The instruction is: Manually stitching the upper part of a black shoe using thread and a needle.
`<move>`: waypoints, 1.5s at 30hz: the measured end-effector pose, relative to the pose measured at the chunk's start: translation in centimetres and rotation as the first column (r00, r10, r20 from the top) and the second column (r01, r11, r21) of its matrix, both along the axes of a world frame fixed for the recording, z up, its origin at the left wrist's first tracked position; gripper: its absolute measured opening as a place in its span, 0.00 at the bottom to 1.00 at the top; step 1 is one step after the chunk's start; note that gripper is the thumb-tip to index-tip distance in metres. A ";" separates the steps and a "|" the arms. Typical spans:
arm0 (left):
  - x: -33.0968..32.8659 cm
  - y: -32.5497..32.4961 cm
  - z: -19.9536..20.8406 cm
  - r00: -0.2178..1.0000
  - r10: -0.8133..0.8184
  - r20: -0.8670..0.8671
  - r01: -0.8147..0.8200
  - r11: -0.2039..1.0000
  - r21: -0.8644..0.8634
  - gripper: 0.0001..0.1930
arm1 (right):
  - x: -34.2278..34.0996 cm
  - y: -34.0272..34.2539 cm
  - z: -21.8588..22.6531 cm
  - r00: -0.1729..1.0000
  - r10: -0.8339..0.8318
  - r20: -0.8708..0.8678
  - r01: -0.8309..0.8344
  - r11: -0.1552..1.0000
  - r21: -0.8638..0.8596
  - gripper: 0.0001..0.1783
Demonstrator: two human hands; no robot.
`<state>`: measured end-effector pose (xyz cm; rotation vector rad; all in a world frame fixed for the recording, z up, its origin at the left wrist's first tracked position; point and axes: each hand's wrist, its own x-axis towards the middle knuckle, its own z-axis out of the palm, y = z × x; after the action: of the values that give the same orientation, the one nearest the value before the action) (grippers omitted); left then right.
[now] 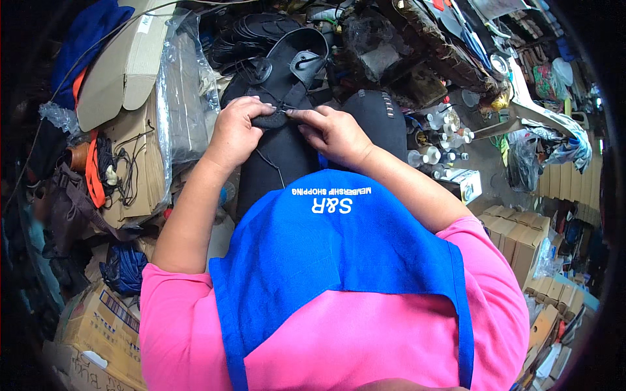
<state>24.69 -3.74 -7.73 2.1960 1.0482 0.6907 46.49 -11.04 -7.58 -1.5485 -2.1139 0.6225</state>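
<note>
A black sandal [293,72] with wide straps lies over my lap, toe end pointing away. My left hand [236,130] pinches a black strap piece [270,119] at the sandal's near end. My right hand [334,133] pinches the same spot from the right, thumb and forefinger closed on a thin dark thread [270,163] that trails down toward me. Both hands touch at the strap. A blue apron [326,254] over a pink shirt covers my front.
Flattened cardboard [127,65] and clear plastic sheeting [186,98] pile up on the left. Several small bottles [443,140] stand to the right. Cardboard boxes [515,241] line the lower right; more black sandals [251,32] lie beyond the one I hold.
</note>
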 end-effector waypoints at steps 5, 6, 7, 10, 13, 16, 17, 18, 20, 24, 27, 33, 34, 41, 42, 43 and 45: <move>0.1 -0.2 0.2 1.000 0.007 -0.004 -0.007 1.000 0.012 0.18 | -0.2 0.2 -0.3 0.999 0.009 -0.038 -0.008 0.999 0.035 0.20; 0.1 -0.2 0.1 1.000 0.007 -0.003 -0.007 1.000 0.010 0.18 | -0.3 0.2 -0.1 0.999 0.009 -0.037 -0.008 0.999 0.034 0.20; 0.0 -0.2 0.0 1.000 0.007 0.007 -0.007 1.000 0.013 0.19 | -0.4 0.2 0.2 1.000 -0.001 0.007 0.001 1.000 0.020 0.19; 0.0 -0.3 -0.3 1.000 0.004 0.012 -0.005 0.999 0.053 0.19 | -0.6 0.3 1.3 0.996 -0.005 0.092 0.008 0.999 -0.034 0.17; 0.2 -0.7 0.0 1.000 -0.016 -0.010 0.017 0.990 0.142 0.19 | -0.9 1.6 3.6 0.974 0.063 0.217 -0.029 0.987 -0.158 0.17; -0.1 -0.8 0.6 0.996 -0.057 -0.067 0.072 0.966 0.247 0.18 | -2.3 4.6 8.3 0.894 0.264 0.361 -0.100 0.905 -0.415 0.17; -0.1 -0.7 0.6 0.991 -0.083 -0.104 0.111 0.947 0.303 0.18 | -2.5 5.7 9.0 0.866 0.338 0.369 -0.143 0.874 -0.465 0.17; 0.2 -0.6 0.7 0.990 -0.096 -0.103 0.123 0.944 0.306 0.18 | -2.3 7.0 8.2 0.835 0.424 0.352 -0.216 0.839 -0.499 0.19; 0.5 -0.7 0.8 0.987 -0.109 -0.119 0.145 0.922 0.358 0.17 | -2.1 9.2 8.3 0.794 0.528 0.300 -0.221 0.711 -0.668 0.20; -0.1 -0.3 0.6 0.991 -0.099 -0.085 0.121 0.943 0.311 0.17 | 0.4 8.5 4.2 0.967 0.224 -0.125 -0.236 0.586 -0.775 0.17; -0.9 -0.3 0.2 0.998 -0.055 -0.011 0.056 0.968 0.244 0.17 | -0.3 4.5 2.2 0.765 -0.411 -0.496 -0.245 0.526 -0.814 0.17; -0.7 -0.8 0.3 0.998 -0.021 0.058 0.010 0.983 0.185 0.18 | -2.2 1.0 0.6 0.993 0.050 0.106 -0.043 0.997 -0.071 0.19; -0.9 -0.9 0.3 0.998 -0.014 0.058 0.005 0.988 0.153 0.18 | -2.0 1.2 1.2 0.993 0.053 0.109 -0.046 0.997 -0.068 0.19; -1.3 -1.3 -0.2 0.996 -0.011 0.085 0.002 0.994 0.112 0.19 | -0.2 1.1 3.1 0.943 -0.031 -0.331 -0.120 0.896 -0.427 0.22; -1.2 -1.1 -0.4 0.996 -0.018 0.087 0.008 0.994 0.113 0.19 | 0.2 0.9 3.2 0.784 -0.262 -0.562 -0.200 0.751 -0.630 0.21; -1.3 -1.0 -0.6 0.994 -0.008 0.109 -0.004 0.995 0.104 0.20 | 0.2 1.0 3.7 0.548 -0.516 -0.658 -0.359 0.566 -0.742 0.21; -1.4 -0.9 -0.7 0.991 0.004 0.130 -0.016 0.996 0.092 0.20 | 1.3 0.0 5.0 0.446 -0.644 -0.622 -0.384 0.490 -0.782 0.21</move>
<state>23.27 -4.60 -8.38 2.1928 0.9790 0.8910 47.77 -11.05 -2.56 -1.2052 -0.6628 2.1432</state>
